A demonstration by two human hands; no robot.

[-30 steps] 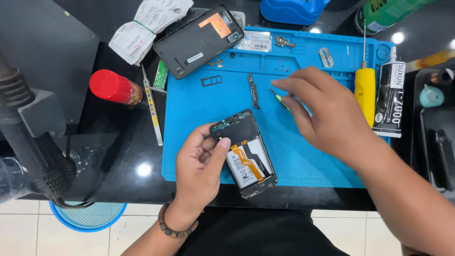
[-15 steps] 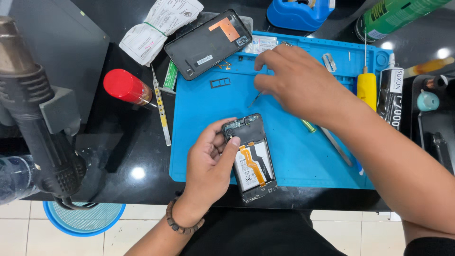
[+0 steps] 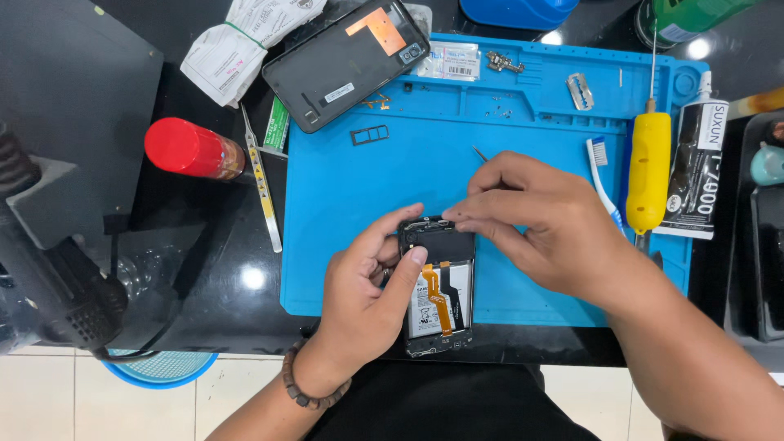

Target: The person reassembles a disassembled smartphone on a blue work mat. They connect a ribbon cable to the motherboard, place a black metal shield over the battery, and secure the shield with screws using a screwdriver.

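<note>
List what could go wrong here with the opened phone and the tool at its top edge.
The left hand steadies the opened phone only by its upper part, near the blue mat's front edge; a slip could tip it off. The right hand's thin metal tool works close to the orange flex cable and might nick it. Loose tiny screws could scatter if bumped.

- Two hands were at work: one left hand (image 3: 363,298) and one right hand (image 3: 543,220).
- One opened phone (image 3: 438,286) lay between them.
- One blue mat (image 3: 367,188).
- One phone back cover (image 3: 347,61).
- One red-capped can (image 3: 192,149).
- One yellow-handled tool (image 3: 649,167).
- One toothbrush (image 3: 600,171).
- One glue tube (image 3: 694,167).
- One pair of tweezers (image 3: 263,184).
- One card tray (image 3: 370,134).
- One razor blade (image 3: 579,90).
</note>
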